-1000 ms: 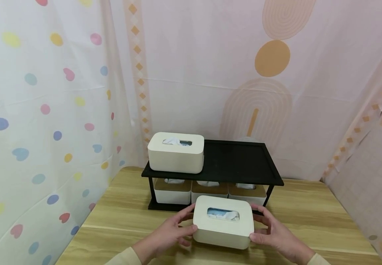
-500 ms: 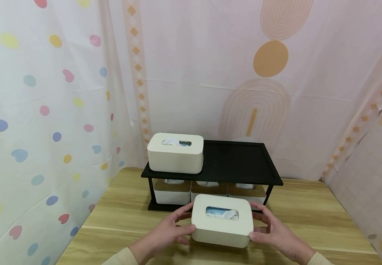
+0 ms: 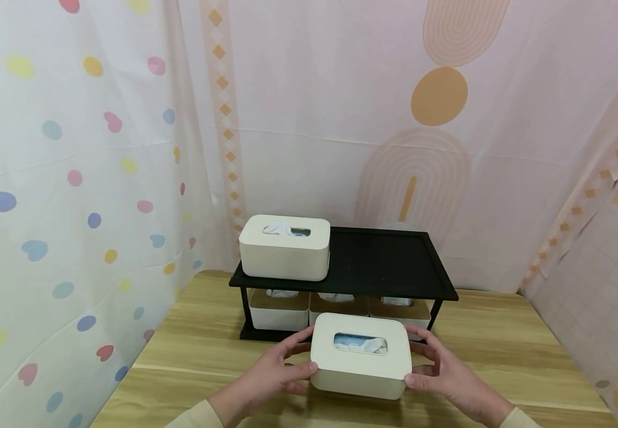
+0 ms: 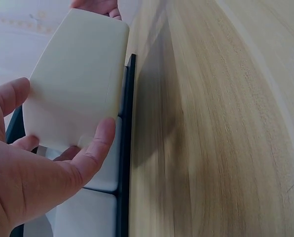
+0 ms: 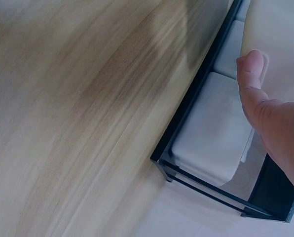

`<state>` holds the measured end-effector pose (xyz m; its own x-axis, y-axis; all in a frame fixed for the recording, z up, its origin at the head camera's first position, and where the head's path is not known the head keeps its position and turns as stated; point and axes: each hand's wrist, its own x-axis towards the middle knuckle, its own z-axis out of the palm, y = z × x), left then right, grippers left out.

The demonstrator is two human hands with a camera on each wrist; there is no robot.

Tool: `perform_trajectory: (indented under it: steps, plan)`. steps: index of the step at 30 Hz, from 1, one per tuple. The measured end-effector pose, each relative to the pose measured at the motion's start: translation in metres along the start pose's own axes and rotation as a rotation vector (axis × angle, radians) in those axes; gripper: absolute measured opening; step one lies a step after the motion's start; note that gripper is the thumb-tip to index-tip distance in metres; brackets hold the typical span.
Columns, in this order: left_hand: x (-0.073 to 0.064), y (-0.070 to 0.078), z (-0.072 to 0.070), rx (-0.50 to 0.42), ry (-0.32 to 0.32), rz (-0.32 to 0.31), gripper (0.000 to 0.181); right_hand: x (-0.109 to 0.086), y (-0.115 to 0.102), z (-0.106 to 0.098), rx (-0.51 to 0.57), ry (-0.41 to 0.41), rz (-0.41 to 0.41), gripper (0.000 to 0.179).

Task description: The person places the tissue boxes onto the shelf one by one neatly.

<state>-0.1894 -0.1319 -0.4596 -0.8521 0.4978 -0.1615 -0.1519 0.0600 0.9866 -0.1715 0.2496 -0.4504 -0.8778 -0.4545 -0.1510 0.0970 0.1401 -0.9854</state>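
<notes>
A cream tissue box is held up over the table in front of the black rack, its slotted top facing up with tissue showing inside. My left hand grips its left end, thumb at the front; in the left wrist view the fingers of that hand wrap the box. At the other end, my right hand holds the box, thumb on the front corner. Only the thumb side of this hand shows in the right wrist view; its other fingers are hidden there.
The black two-tier rack stands at the back of the wooden table. Another cream tissue box sits on the left of its top tier. Below are three white tissue boxes with brown lids. Patterned curtains surround the table.
The cream tissue box and both hands have shifted very slightly up and toward the rack, the grip unchanged. The rack and the other boxes stay put.
</notes>
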Motion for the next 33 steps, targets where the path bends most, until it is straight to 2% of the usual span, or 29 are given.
perform_trajectory:
  steps: [33]
  plan:
    - [-0.0011, 0.0065, 0.0038, 0.004, 0.013, 0.01, 0.085, -0.0024, -0.0054, -0.0002, -0.007, -0.001, -0.021, 0.086]
